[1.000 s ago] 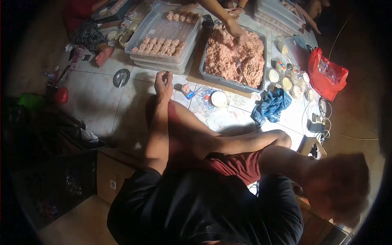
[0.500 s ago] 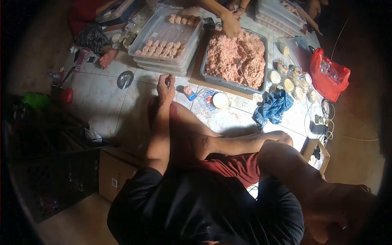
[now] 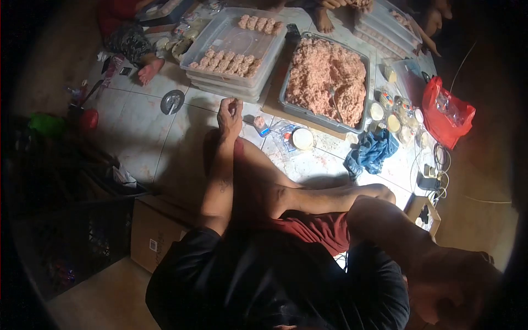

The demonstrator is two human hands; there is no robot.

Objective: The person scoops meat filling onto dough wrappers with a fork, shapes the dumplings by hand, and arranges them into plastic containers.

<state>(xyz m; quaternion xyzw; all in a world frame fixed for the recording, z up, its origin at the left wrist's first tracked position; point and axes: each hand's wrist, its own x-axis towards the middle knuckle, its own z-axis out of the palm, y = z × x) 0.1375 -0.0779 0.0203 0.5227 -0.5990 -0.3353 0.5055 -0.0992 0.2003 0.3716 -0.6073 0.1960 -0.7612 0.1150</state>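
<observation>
My left hand (image 3: 230, 118) rests over my bent knee with its fingers curled together; anything between them is too small to see. Dark and in shadow, my right hand (image 3: 454, 283) is at the lower right, with its fingers not clear. Just right of my left hand, a lump of minced meat (image 3: 259, 121) sits on a small blue device (image 3: 264, 131). A white round container (image 3: 302, 139) stands beside it. Beyond them is a grey tub (image 3: 323, 123) of minced meat (image 3: 324, 71). Stacked clear trays (image 3: 225, 84) hold rows of meat portions (image 3: 228, 62).
A round metal dish (image 3: 172, 102) lies at the left. Right of the tub are wrapped tubs (image 3: 394, 122), a blue cloth (image 3: 373, 151), a red bag (image 3: 446, 113) and cables (image 3: 441, 159). Another person's hands (image 3: 335, 4) hold meat at the top; someone's foot (image 3: 150, 71) is at upper left.
The other person's hand has left the meat tub and moved upward, with meat now in it. My blurred right hand has dropped lower and stilled. The scene has shifted slightly right.
</observation>
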